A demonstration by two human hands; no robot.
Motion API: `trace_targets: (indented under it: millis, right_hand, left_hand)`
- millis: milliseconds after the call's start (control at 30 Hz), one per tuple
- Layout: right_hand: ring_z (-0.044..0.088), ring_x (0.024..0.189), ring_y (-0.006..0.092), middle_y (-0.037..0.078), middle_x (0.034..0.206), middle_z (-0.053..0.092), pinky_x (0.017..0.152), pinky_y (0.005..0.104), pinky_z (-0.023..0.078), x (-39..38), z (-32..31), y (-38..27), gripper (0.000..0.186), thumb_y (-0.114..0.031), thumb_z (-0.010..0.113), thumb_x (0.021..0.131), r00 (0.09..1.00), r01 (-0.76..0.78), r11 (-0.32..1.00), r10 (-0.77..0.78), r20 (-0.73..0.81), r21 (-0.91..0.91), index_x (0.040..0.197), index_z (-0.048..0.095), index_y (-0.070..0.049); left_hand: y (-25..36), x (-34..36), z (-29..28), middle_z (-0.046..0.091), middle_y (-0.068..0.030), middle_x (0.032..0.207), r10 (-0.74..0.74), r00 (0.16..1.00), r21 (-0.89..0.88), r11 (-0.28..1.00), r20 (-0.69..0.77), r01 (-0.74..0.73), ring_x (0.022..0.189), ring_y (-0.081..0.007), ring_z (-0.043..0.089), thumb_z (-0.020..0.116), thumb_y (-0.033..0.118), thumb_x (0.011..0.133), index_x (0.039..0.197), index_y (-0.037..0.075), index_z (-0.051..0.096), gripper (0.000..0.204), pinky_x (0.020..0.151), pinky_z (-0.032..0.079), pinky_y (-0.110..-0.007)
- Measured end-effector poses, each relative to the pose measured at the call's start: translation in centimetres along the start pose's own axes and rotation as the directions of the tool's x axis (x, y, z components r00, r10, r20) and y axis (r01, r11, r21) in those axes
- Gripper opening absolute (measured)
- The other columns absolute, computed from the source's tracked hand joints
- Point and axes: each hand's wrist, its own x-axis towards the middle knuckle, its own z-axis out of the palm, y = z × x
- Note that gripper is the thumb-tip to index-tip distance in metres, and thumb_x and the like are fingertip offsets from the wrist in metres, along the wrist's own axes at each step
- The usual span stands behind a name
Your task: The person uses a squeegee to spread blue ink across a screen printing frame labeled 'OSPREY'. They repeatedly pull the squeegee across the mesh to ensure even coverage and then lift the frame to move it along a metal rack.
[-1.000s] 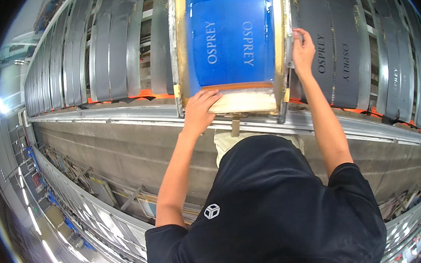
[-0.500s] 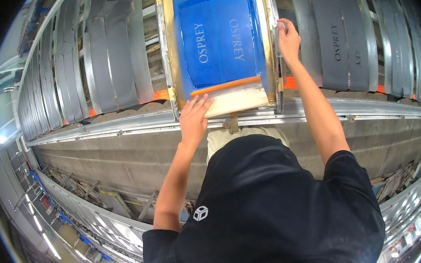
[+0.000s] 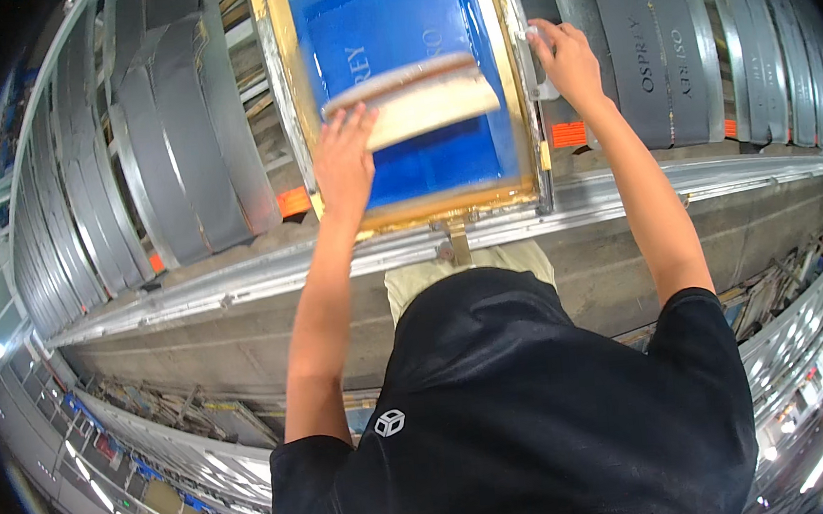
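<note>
The two hands are well apart, one on each side of a printing screen. The left hand (image 3: 345, 165) is closed over the left end of a squeegee (image 3: 428, 114), its fingers on the pale wooden grip near the brown blade; its thumb is hidden. The right hand (image 3: 573, 65) pinches a metal bracket (image 3: 544, 91) at the 3 o'clock side of the screen, as it did half a second ago.

The squeegee is what has changed most. Half a second ago it lay at the screen's 6 o'clock end; now it is partway up the blue mesh (image 3: 437, 162), its right end pointing toward 2 o'clock and its left end toward 8 o'clock. It covers part of the pale lettering, which showed whole before — and a strip of blue now lies bare on its 6 o'clock side. Whether the blade touches the mesh is too blurred to tell.

Around the mesh runs the yellowish screen frame (image 3: 288, 72), leaning toward 11 o'clock where it stood nearly upright before — the surroundings have turned with it. A metal tab (image 3: 459, 243) sticks out at its 6 o'clock edge.

Farther out, grey panels stand at 9 o'clock, and at 3 o'clock a dark panel (image 3: 643, 51) bears dark lettering. Between, near the right forearm, is an orange strip (image 3: 569, 134). A long metal rail (image 3: 612, 193) passes at 6 o'clock, in front of the person's black shirt (image 3: 511, 385).
</note>
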Motion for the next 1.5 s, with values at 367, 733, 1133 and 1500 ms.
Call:
trace_targets:
  millis: [367,733,1133,1500]
  right_hand:
    - [0.069,0.082,0.0420,0.025,0.083,0.070,0.078,0.0481,0.056,13.5,1.0,-10.3,0.022,-0.023,0.078,0.074,0.894,0.432,0.902,-0.426,0.137,-0.017,0.082,0.076,-0.003]
    - [0.061,0.096,0.0324,0.011,0.095,0.065,0.086,0.0418,0.052,-13.8,3.9,-5.3,0.038,0.006,0.069,0.069,0.903,0.425,0.898,-0.430,0.019,0.112,0.105,0.074,-0.005]
    - [0.067,0.099,0.0322,0.011,0.103,0.071,0.089,0.0419,0.055,4.8,3.1,-8.5,0.029,-0.011,0.077,0.077,0.846,0.532,0.847,-0.530,-0.051,0.020,0.106,0.075,-0.011]
    - [0.070,0.087,0.0358,0.015,0.093,0.073,0.080,0.0458,0.056,10.8,4.0,-8.8,0.029,-0.026,0.084,0.074,0.918,0.391,0.920,-0.392,0.056,0.028,0.097,0.078,-0.010]
  left_hand:
    - [-7.7,21.2,-4.4,0.076,-0.0095,0.104,-0.124,0.944,-0.071,0.986,0.307,0.153,0.090,-0.0282,0.072,0.072,0.012,0.077,0.120,0.025,0.074,0.045,0.082,0.056,-0.036]
    - [1.6,-4.5,-1.8,0.071,0.0012,0.125,-0.065,0.973,-0.100,0.991,0.220,0.089,0.115,-0.0256,0.065,0.072,-0.002,0.065,0.118,0.021,0.074,0.058,0.094,0.052,-0.041]
    - [-5.3,12.2,-2.9,0.074,-0.0097,0.103,-0.082,0.990,-0.059,0.994,0.114,0.089,0.090,-0.0299,0.072,0.076,0.011,0.080,0.120,0.030,0.073,0.045,0.081,0.058,-0.039]
    - [-7.8,19.3,-2.0,0.075,-0.0111,0.100,-0.119,0.969,-0.022,0.992,0.214,0.127,0.093,-0.0325,0.071,0.076,0.014,0.076,0.111,0.028,0.078,0.038,0.085,0.057,-0.043]
